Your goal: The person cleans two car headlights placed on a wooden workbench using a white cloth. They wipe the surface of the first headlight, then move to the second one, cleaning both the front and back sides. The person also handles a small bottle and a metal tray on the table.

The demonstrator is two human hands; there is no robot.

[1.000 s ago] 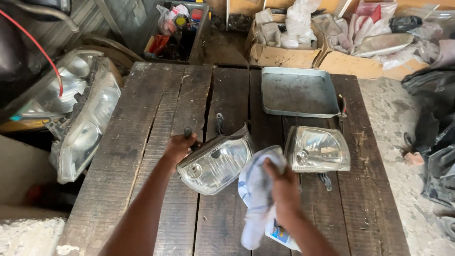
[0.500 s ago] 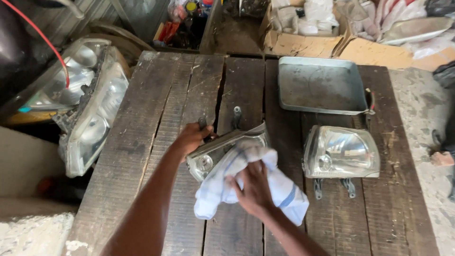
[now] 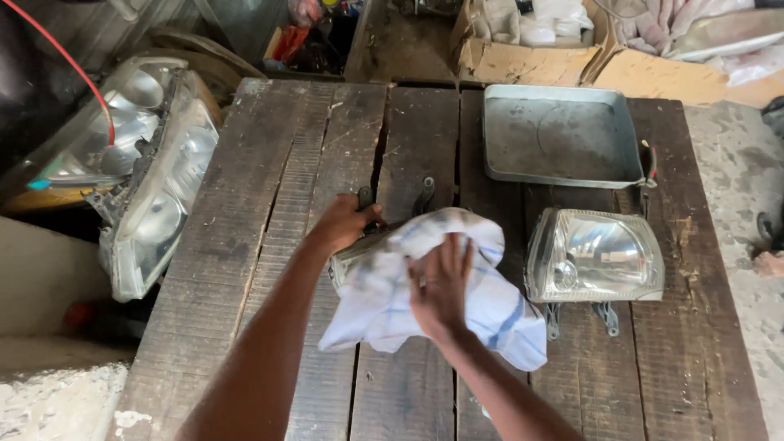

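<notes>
A weathered table (image 3: 269,204) of dark wooden planks is seen from above, with cardboard boxes (image 3: 539,49) of clutter along its far edge. At the far left, off the table's side, two large headlight units (image 3: 143,180) are stacked, crossed by a red wire (image 3: 77,69). Near the table's middle, a headlight (image 3: 359,255) is gripped at its left end by the left hand (image 3: 343,224), the fingers curled closed around the housing. Most of this lamp is hidden under a white cloth with blue stripes (image 3: 384,294), which is pressed down onto it by the right hand (image 3: 441,286), palm flat and fingers spread on the fabric. Just to the right, apart from the cloth, a second headlight (image 3: 596,257) lies lens up. Behind it, a shallow grey metal tray (image 3: 563,135) rests near the far right corner.
</notes>
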